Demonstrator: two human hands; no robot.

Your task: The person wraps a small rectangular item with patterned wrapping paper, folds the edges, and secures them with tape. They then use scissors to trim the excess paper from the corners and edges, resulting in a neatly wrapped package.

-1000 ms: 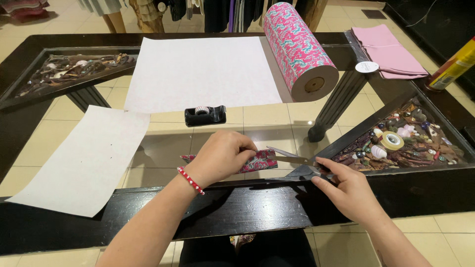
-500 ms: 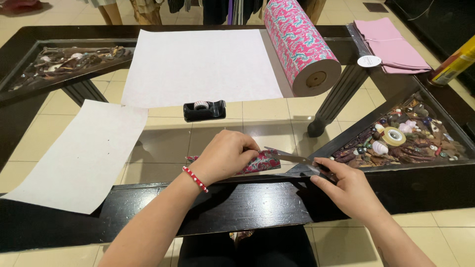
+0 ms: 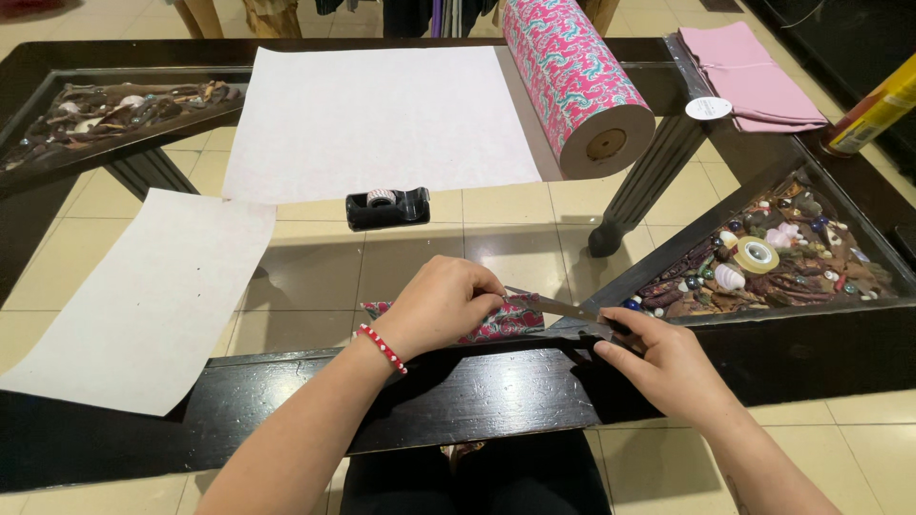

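Your left hand (image 3: 441, 307) lies knuckles-up on a small piece of pink patterned paper (image 3: 504, 320), fingers curled over it and pressing it to the glass tabletop (image 3: 315, 277); most of the piece is hidden under the hand, with only its right part and a corner at the left showing. Your right hand (image 3: 668, 367) is closed around the handles of a pair of scissors (image 3: 563, 311), whose blades point left and meet the right edge of the paper just beside your left fingertips; whether the blades are parted cannot be made out. Just beyond the hands stands a black tape dispenser (image 3: 386, 208). Further back, a large white sheet (image 3: 377, 119) lies flat, joined to a roll of pink patterned wrapping paper (image 3: 572, 81) at its right. A second white sheet (image 3: 143, 300) lies at the left, overhanging the dark table frame (image 3: 477, 396). Under the glass at the right, a recessed tray (image 3: 763, 262) holds shells, beads and a roll of tape; a like tray (image 3: 114, 105) at the far left holds dark, indistinct pieces. A folded pink cloth (image 3: 754, 86) lies at the far right, beside a yellow can (image 3: 878, 110) cut off by the edge.
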